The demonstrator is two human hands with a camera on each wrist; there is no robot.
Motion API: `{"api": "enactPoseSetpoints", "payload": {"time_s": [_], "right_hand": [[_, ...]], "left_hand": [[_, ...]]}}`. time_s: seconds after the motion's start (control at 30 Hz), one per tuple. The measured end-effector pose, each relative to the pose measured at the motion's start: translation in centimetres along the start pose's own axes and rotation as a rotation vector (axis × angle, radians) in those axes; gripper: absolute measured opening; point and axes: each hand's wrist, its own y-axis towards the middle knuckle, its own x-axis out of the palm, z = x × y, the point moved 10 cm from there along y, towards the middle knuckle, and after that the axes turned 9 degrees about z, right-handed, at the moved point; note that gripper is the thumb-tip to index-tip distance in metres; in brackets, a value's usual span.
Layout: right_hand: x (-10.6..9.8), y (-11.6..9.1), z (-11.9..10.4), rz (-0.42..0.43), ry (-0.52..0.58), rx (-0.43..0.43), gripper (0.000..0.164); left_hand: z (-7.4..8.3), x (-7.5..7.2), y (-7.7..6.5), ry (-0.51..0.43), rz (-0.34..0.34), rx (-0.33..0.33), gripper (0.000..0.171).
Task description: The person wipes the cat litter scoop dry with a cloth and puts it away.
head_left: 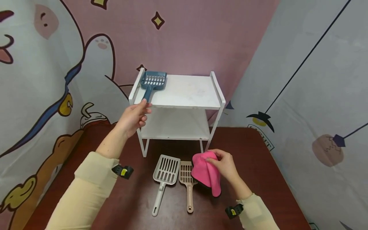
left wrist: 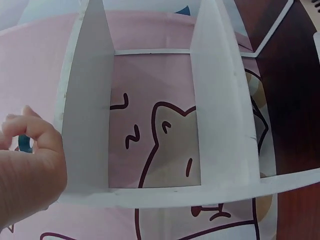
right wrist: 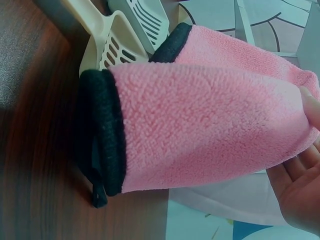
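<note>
A blue litter scoop (head_left: 153, 87) lies on the left side of the small white shelf's top board (head_left: 191, 92), its slotted head toward the back. My left hand (head_left: 133, 117) pinches the end of its handle at the front edge. In the left wrist view that hand (left wrist: 32, 165) hides most of the scoop. My right hand (head_left: 225, 163) holds a pink cloth (head_left: 202, 169) bunched between thumb and fingers. In the right wrist view the fluffy cloth (right wrist: 210, 120) hangs folded, with black edging and a small loop. It covers part of the beige litter scoop (head_left: 189, 195).
A light grey litter scoop (head_left: 161, 188) lies left of the beige one on the dark brown table (head_left: 129, 198). The white shelf's lower board (head_left: 175, 124) sits behind them. Printed cartoon cloth (head_left: 201, 38) forms the backdrop at the back and sides.
</note>
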Motion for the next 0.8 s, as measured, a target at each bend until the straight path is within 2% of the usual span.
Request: {"api": "enactPoseSetpoints", "payload": {"time_s": [0.23, 0.4, 0.6, 0.8], "right_hand": [[0.2, 0.1, 0.1, -0.004, -0.011, -0.012, 0.03], [0.4, 0.0, 0.0, -0.014, -0.001, -0.007, 0.031], [0.2, -0.1, -0.2, -0.008, 0.006, -0.012, 0.031], [0.0, 0.0, 0.0, 0.002, 0.001, -0.014, 0.03]], "left_hand": [[-2.2, -0.5, -0.9, 0.124, -0.071, -0.009, 0.059], [-4.8, -0.9, -1.4, 0.144, -0.134, -0.009, 0.06], [-9.0, -1.2, -1.9, 0.155, -0.18, -0.065, 0.058], [-14.5, -1.7, -2.8, 0.187, -0.201, -0.136, 0.056]]}}
